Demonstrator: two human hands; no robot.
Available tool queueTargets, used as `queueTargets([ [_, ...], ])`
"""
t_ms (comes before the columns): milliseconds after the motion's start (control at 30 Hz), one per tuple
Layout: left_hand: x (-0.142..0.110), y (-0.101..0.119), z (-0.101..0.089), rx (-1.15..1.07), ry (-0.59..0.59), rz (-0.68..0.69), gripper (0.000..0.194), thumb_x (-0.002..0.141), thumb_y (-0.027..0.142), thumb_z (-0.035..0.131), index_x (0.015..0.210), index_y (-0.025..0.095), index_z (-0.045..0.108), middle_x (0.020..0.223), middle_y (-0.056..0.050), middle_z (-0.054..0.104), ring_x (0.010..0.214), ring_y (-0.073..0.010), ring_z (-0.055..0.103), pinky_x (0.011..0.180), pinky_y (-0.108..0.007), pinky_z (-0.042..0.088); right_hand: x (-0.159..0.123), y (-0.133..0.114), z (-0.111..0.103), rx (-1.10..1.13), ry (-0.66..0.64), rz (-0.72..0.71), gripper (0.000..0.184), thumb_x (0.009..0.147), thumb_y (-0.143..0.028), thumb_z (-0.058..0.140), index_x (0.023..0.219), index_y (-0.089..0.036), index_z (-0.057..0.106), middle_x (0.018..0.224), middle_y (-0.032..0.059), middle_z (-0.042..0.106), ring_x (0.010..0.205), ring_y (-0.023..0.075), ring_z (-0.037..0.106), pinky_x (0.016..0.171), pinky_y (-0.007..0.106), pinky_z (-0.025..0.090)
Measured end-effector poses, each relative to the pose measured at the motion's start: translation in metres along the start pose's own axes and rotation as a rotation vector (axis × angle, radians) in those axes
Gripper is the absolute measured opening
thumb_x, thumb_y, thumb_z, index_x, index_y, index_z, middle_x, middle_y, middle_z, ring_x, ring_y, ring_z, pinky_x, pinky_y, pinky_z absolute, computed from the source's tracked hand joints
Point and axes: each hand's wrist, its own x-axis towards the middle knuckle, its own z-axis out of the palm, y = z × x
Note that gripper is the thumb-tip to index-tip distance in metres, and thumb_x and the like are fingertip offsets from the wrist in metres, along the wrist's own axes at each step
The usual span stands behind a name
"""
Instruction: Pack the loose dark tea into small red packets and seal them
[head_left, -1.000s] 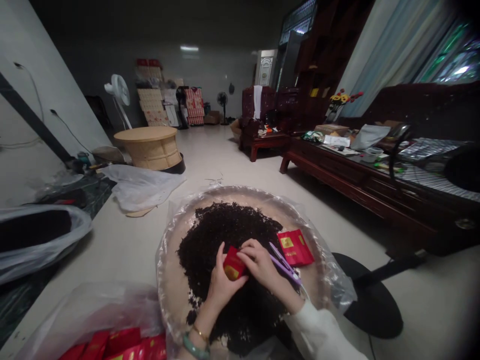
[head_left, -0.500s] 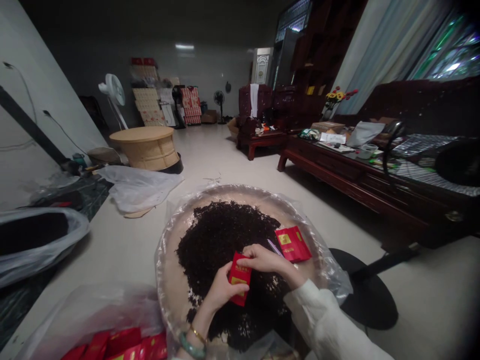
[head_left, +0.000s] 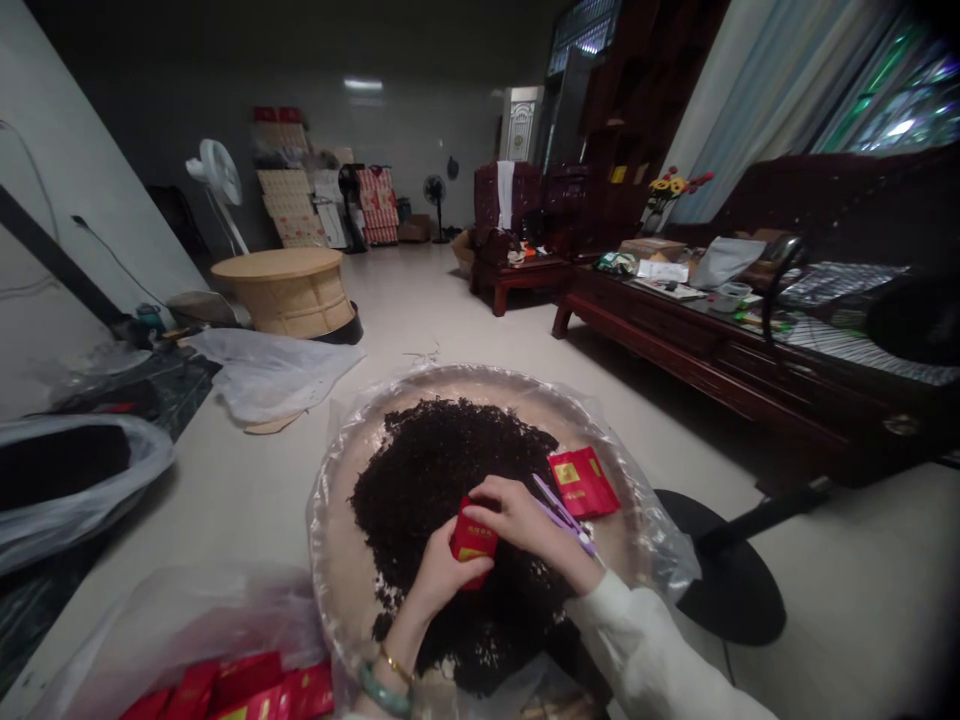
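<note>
A small red packet with gold print (head_left: 474,540) is held over a heap of dark dried leaves, perhaps tea (head_left: 442,450). My left hand (head_left: 442,568) grips its lower left side, thumb across the front. At the top edge, the fingers of my right hand (head_left: 514,515) close on the packet. The heap lies in a wide round tray lined with clear plastic (head_left: 341,480). Just right of my right hand rests a purple tool with two long arms (head_left: 564,515), partly hidden by that hand. Beyond it lie more flat red packets (head_left: 586,482).
At the lower left, a clear plastic bag (head_left: 202,600) holds several red packets. Further left is an open bag of dark contents (head_left: 67,460). A black fan base (head_left: 731,580) stands right of the tray. A dark wooden table (head_left: 690,345) runs along the right.
The red packet has turned from tilted to more upright, its printed front facing me. Both hands still hold it. The view has shifted slightly, and the purple tool shows again beside my right hand.
</note>
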Motion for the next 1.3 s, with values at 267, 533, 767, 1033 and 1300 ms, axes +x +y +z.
queueTargets([
  [267,-0.005,0.004,-0.001,-0.026,-0.101,-0.063,0.046,0.05,0.018,0.079,0.093,0.012,0.064,0.082,-0.003,0.072,0.073,-0.018,0.063,0.07,-0.028,0.05,0.014,0.036,0.003,0.203,0.27,0.319,0.038,0.086,-0.05,0.048,0.09,-0.016,0.066,0.074,0.0032,0.063,0.057,0.0139,0.056,0.052,0.026,0.045],
  [533,-0.003,-0.003,0.003,-0.033,-0.098,-0.09,0.038,0.048,0.013,0.079,0.084,0.012,0.065,0.074,-0.001,0.07,0.067,-0.0172,0.062,0.062,-0.025,0.049,-0.007,0.008,0.017,-0.231,0.014,-0.012,0.031,0.085,-0.045,0.06,0.069,-0.02,0.068,0.068,0.0017,0.063,0.063,0.0139,0.056,0.06,0.024,0.039],
  [767,-0.009,-0.006,0.013,-0.314,-0.126,-0.244,0.05,0.051,0.03,0.084,0.092,0.011,0.063,0.078,-0.006,0.072,0.068,-0.0213,0.069,0.064,-0.03,0.053,-0.003,0.017,0.027,-0.294,0.026,-0.032,0.048,0.087,-0.049,0.056,0.051,-0.018,0.056,0.052,-0.001,0.055,0.048,0.01,0.042,0.05,0.024,0.025],
  [1033,-0.005,-0.015,0.015,-0.418,0.011,-0.298,0.06,0.044,0.04,0.088,0.092,0.011,0.066,0.092,-0.014,0.073,0.064,-0.0228,0.071,0.063,-0.032,0.055,-0.025,0.082,-0.007,-0.412,0.237,0.257,0.032,0.088,-0.039,0.052,0.108,-0.017,0.063,0.103,0.0121,0.066,0.092,0.0231,0.061,0.079,0.034,0.045],
  [1300,-0.004,-0.023,0.013,-0.452,0.033,-0.262,0.061,0.045,0.04,0.088,0.094,0.011,0.067,0.097,-0.016,0.073,0.069,-0.0248,0.072,0.065,-0.033,0.055,-0.059,0.152,-0.019,-0.479,0.153,0.509,0.053,0.064,-0.008,0.066,0.116,-0.014,0.06,0.11,0.0172,0.063,0.098,0.0287,0.061,0.086,0.039,0.045],
])
